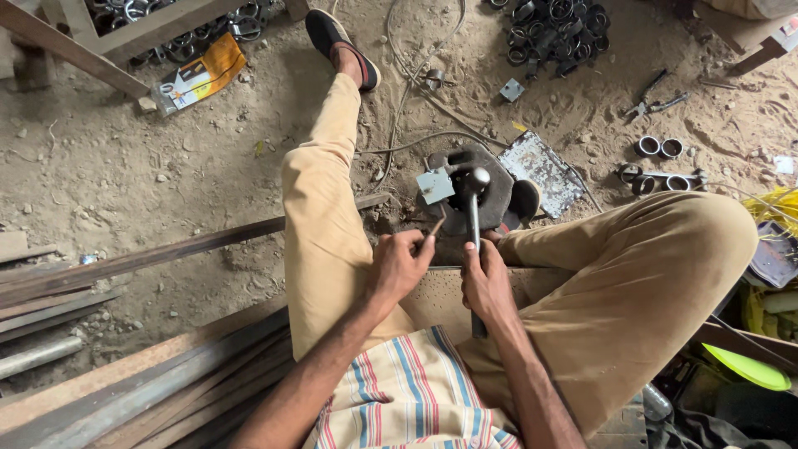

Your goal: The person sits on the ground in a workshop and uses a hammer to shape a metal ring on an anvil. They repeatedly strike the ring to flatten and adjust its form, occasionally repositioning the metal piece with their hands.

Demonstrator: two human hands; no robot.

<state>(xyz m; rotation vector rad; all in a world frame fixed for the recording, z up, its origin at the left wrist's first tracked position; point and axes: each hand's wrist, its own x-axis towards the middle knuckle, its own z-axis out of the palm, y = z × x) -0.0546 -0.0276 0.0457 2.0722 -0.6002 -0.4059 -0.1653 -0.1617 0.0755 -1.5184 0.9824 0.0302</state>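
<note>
I sit on a dirt floor with a heavy dark iron block [495,202] between my legs. A small square grey metal plate [435,185] lies on the block's left side. My right hand [485,281] grips the handle of a hammer [475,180], whose round head rests over the block beside the plate. My left hand [401,263] pinches a thin metal rod or punch [435,226] that points up toward the plate.
Long steel bars and flat strips [133,266] lie at the left. A pile of metal rings [555,32] sits at the top, loose rings [657,148] and pliers [657,105] at the right. A worn flat metal sheet [540,170] lies beyond the block, and cables [416,91] cross the dirt.
</note>
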